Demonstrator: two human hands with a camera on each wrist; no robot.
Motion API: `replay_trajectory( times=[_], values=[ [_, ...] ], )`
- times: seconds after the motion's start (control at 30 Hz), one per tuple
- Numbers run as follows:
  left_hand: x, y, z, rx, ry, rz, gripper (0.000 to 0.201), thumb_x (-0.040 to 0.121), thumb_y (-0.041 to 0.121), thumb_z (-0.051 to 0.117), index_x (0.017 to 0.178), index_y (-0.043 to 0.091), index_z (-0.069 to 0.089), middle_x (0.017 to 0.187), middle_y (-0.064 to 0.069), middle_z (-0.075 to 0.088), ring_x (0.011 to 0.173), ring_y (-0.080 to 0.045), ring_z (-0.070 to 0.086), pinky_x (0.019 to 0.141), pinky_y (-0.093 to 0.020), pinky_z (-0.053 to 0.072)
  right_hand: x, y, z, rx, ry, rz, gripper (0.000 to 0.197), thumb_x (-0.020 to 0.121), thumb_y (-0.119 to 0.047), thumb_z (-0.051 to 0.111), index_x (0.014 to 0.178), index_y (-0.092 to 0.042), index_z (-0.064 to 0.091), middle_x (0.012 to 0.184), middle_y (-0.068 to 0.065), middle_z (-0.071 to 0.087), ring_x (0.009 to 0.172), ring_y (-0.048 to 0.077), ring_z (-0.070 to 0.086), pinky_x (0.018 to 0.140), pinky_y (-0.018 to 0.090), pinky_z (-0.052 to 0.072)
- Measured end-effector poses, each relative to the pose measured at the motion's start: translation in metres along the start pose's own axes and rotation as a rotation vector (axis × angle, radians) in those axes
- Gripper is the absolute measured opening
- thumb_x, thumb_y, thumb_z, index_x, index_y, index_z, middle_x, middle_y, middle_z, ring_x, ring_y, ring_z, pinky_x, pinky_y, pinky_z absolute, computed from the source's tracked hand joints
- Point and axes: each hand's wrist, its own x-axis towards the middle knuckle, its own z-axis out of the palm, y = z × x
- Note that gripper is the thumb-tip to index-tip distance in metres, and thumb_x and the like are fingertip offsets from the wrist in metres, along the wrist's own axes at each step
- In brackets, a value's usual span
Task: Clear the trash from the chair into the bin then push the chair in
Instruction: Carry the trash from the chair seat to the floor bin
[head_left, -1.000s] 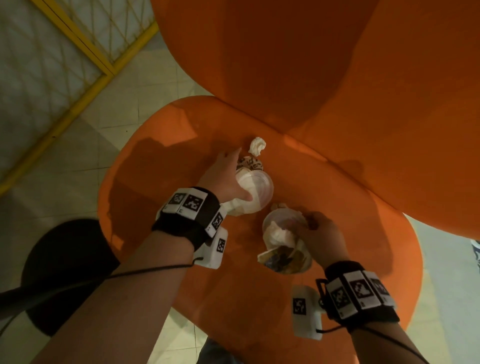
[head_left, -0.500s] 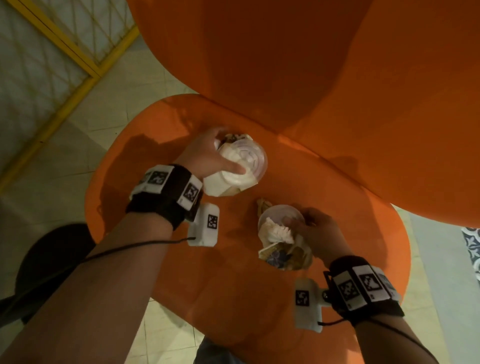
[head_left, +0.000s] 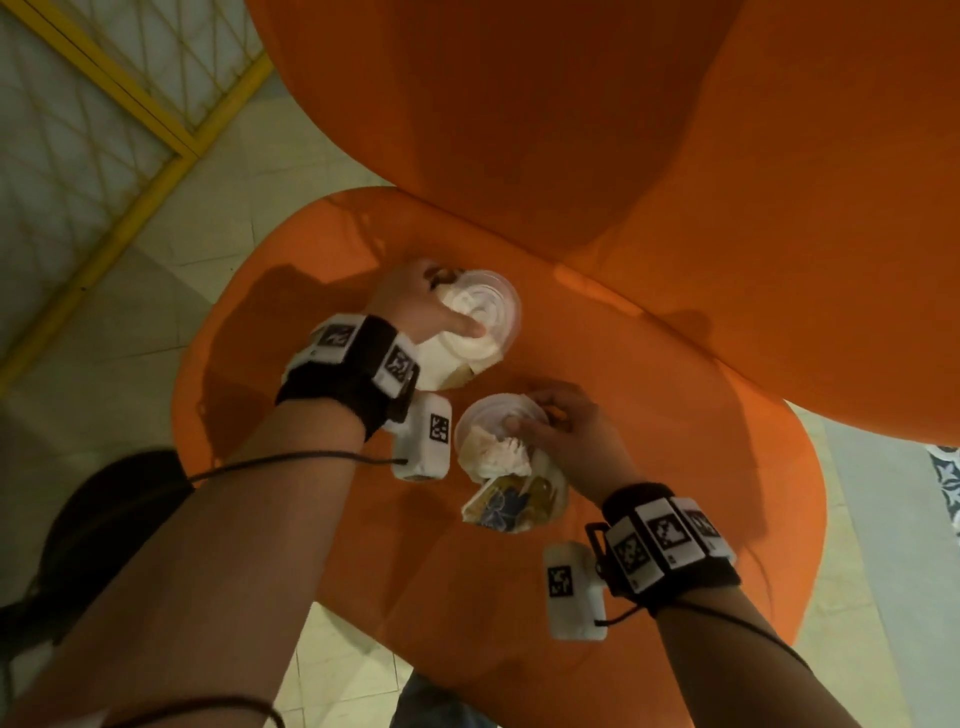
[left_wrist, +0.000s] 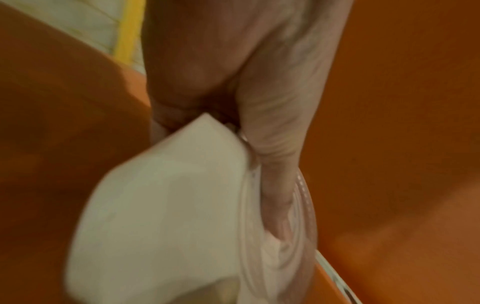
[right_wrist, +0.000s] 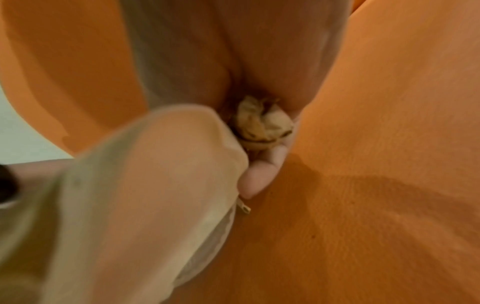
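Note:
In the head view the orange chair seat (head_left: 649, 467) lies below me, with its backrest (head_left: 597, 130) behind. My left hand (head_left: 415, 306) grips a clear plastic cup (head_left: 488, 312) stuffed with white paper, thumb across its rim. In the left wrist view the hand (left_wrist: 259, 123) pinches white paper (left_wrist: 161, 205) against the clear cup's rim (left_wrist: 302, 205). My right hand (head_left: 561, 431) holds a second clear cup (head_left: 493, 447) with tissue and a printed wrapper (head_left: 509, 506). In the right wrist view that cup (right_wrist: 135, 185) fills the lower left, and a crumpled brownish wad (right_wrist: 262, 123) sits in the palm.
A dark round object (head_left: 114, 499) stands on the tiled floor at the lower left, partly behind my left arm. A yellow-framed mesh panel (head_left: 130, 104) runs along the upper left. Patterned floor (head_left: 945, 478) shows at the right edge.
My left hand reached toward the back of the seat, where a white wad lay; that wad no longer shows loose. The right hand kept its cup and wrapper and shifted slightly.

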Motion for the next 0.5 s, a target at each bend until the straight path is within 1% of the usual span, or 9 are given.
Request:
replay_trajectory(
  times=[0.07, 0.13, 0.2, 0.23, 0.3, 0.37, 0.43, 0.47, 0.5],
  values=[
    [-0.012, -0.019, -0.012, -0.22, 0.165, -0.059, 0.081, 0.062, 0.019, 0.087, 0.132, 0.013, 0.046, 0.131, -0.002, 0.056, 0.115, -0.019, 0.054, 0.09, -0.029, 0.044, 0.007, -0.003, 0.004, -0.03, -0.003, -0.023, 0.025, 0.078, -0.036, 0.075, 0.097, -0.022, 0.067, 0.115, -0.006, 0.054, 0.097, 0.015, 0.057, 0.083, 0.034, 0.049],
    [-0.025, -0.036, -0.017, -0.358, 0.335, -0.104, 0.077, 0.062, 0.017, 0.087, 0.129, 0.011, 0.048, 0.124, -0.002, 0.058, 0.107, -0.017, 0.056, 0.084, -0.028, 0.044, 0.01, -0.003, 0.007, -0.034, -0.011, -0.048, 0.02, 0.079, -0.033, 0.074, 0.093, -0.021, 0.065, 0.1, -0.004, 0.059, 0.087, 0.015, 0.057, 0.079, 0.036, 0.049],
    [-0.038, -0.049, -0.014, -0.458, 0.463, -0.135, 0.077, 0.062, 0.016, 0.087, 0.128, 0.01, 0.048, 0.119, -0.001, 0.058, 0.104, -0.016, 0.056, 0.082, -0.027, 0.043, 0.009, -0.002, 0.011, -0.046, -0.057, -0.073, 0.016, 0.081, -0.029, 0.073, 0.089, -0.021, 0.061, 0.083, -0.005, 0.059, 0.076, 0.013, 0.055, 0.069, 0.03, 0.045],
    [-0.045, -0.053, -0.01, -0.492, 0.51, -0.143, 0.078, 0.062, 0.016, 0.087, 0.128, 0.01, 0.048, 0.119, -0.001, 0.058, 0.105, -0.016, 0.056, 0.081, -0.026, 0.043, 0.008, -0.001, 0.013, -0.065, -0.072, -0.083, 0.016, 0.082, -0.028, 0.073, 0.088, -0.022, 0.06, 0.081, -0.005, 0.059, 0.074, 0.011, 0.054, 0.066, 0.027, 0.043],
    [-0.058, -0.061, -0.001, -0.569, 0.563, -0.166, 0.076, 0.062, 0.014, 0.086, 0.128, 0.011, 0.048, 0.116, 0.002, 0.056, 0.103, -0.015, 0.055, 0.081, -0.026, 0.042, 0.006, 0.001, 0.016, -0.08, -0.087, -0.096, 0.015, 0.082, -0.029, 0.072, 0.087, -0.02, 0.06, 0.084, 0.0, 0.064, 0.075, 0.014, 0.056, 0.064, 0.027, 0.042],
    [-0.073, -0.071, 0.009, -0.645, 0.593, -0.179, 0.074, 0.062, 0.014, 0.086, 0.126, 0.013, 0.049, 0.116, 0.003, 0.056, 0.102, -0.015, 0.055, 0.083, -0.03, 0.046, 0.003, 0.003, 0.017, -0.073, -0.111, -0.081, 0.015, 0.083, -0.03, 0.071, 0.085, -0.02, 0.06, 0.086, 0.004, 0.067, 0.077, 0.018, 0.06, 0.066, 0.03, 0.045],
    [-0.089, -0.081, 0.018, -0.685, 0.622, -0.174, 0.074, 0.06, 0.016, 0.087, 0.124, 0.014, 0.049, 0.12, 0.0, 0.059, 0.105, -0.018, 0.058, 0.089, -0.036, 0.05, -0.002, 0.006, 0.016, -0.051, -0.128, -0.056, 0.013, 0.085, -0.031, 0.069, 0.083, -0.021, 0.06, 0.086, 0.003, 0.067, 0.078, 0.019, 0.061, 0.067, 0.031, 0.047],
    [-0.098, -0.086, 0.023, -0.703, 0.634, -0.169, 0.073, 0.06, 0.017, 0.087, 0.122, 0.016, 0.049, 0.119, -0.001, 0.06, 0.105, -0.018, 0.059, 0.09, -0.037, 0.05, -0.005, 0.007, 0.015, -0.039, -0.125, -0.052, 0.012, 0.085, -0.03, 0.068, 0.083, -0.021, 0.06, 0.085, 0.001, 0.067, 0.077, 0.018, 0.062, 0.067, 0.03, 0.048],
    [-0.108, -0.089, 0.027, -0.734, 0.647, -0.167, 0.07, 0.06, 0.017, 0.088, 0.118, 0.018, 0.05, 0.117, 0.001, 0.061, 0.104, -0.017, 0.06, 0.088, -0.035, 0.051, -0.01, 0.008, 0.014, -0.04, -0.121, -0.055, 0.012, 0.086, -0.029, 0.068, 0.082, -0.021, 0.06, 0.083, -0.001, 0.067, 0.076, 0.016, 0.061, 0.065, 0.026, 0.048]
  ],
)
